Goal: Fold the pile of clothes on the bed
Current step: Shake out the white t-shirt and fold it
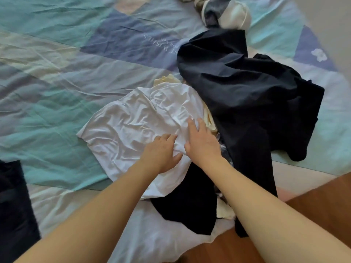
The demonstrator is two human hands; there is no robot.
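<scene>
A crumpled white garment [133, 122] lies in the middle of the bed on top of the clothes pile. My left hand [161, 152] pinches a fold of it between thumb and curled fingers. My right hand [201, 141] rests right beside it on the same garment, fingers spread and fairly straight. A large black garment [247, 88] sprawls to the right of the white one. Another black piece [190, 202] lies under my forearms near the bed's edge. Pale yellow cloth [167, 78] peeks out between them.
The bed sheet [57, 63] has teal, blue and cream patches and spreads wide to the left. A dark folded item [13, 205] sits at the left edge. Bundled grey and white clothes [224, 12] lie at the top. Wooden floor [322, 202] shows at the lower right.
</scene>
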